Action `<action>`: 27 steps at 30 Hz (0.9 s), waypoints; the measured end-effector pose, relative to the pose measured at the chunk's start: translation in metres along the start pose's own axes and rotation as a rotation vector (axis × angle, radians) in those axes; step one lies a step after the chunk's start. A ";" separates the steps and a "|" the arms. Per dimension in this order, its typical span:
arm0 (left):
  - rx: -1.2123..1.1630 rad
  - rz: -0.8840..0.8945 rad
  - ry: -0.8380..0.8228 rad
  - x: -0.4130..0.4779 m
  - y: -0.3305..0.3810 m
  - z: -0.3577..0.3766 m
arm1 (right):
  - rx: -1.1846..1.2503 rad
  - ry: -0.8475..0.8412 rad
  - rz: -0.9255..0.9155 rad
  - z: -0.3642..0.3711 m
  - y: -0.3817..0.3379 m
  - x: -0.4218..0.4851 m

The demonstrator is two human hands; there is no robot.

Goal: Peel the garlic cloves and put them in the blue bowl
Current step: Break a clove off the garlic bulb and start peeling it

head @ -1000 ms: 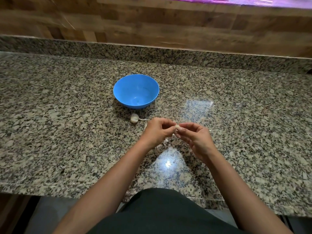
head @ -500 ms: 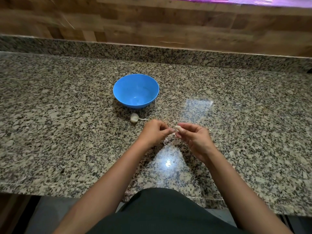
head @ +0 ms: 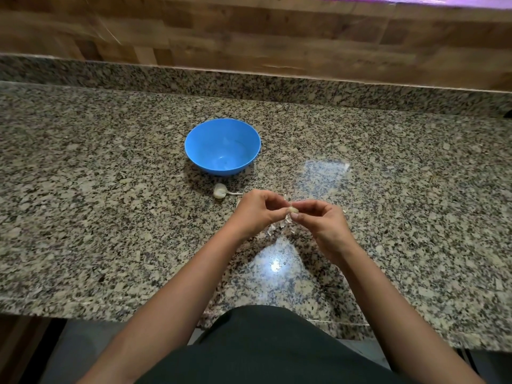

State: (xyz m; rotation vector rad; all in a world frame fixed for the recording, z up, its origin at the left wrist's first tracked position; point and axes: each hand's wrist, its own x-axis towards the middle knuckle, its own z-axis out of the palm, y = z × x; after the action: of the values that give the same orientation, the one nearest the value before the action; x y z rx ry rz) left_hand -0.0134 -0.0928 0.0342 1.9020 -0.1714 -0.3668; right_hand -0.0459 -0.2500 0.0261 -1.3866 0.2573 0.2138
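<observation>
Pinching clove (head: 293,209) in right grip (head: 322,221), tugging its skin with left grip (head: 256,210); with bowl (head: 219,169) ahead-left, apart, nearer left grip.

At the centre of the frame, the left hand (head: 256,210) and the right hand (head: 321,223) are meeting fingertip to fingertip, both pinching a small pale garlic clove (head: 293,209) just above the speckled grey granite countertop (head: 83,217). Thin white scraps of garlic skin (head: 273,228) are lying on the stone directly beneath the hands. Just up and left of the left hand, a second, unpeeled garlic clove with a thin stem (head: 220,190) is resting on the counter. Above it, a round blue plastic bowl (head: 194,151) is sitting upright. A brown wooden plank wall (head: 249,37) is filling the top of the frame, and a dark green garment (head: 263,350) is showing at the bottom edge.
</observation>
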 end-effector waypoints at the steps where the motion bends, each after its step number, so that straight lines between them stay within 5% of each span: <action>1: -0.006 -0.005 0.009 0.000 0.000 -0.001 | 0.005 -0.006 0.001 0.000 0.000 -0.001; 27: -0.215 -0.060 0.009 0.001 -0.001 0.001 | 0.236 0.066 0.069 0.008 -0.008 0.001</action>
State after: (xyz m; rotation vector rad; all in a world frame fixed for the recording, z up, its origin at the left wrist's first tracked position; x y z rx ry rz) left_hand -0.0129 -0.0940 0.0331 1.6991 -0.0659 -0.4010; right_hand -0.0422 -0.2438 0.0346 -1.1529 0.3732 0.1885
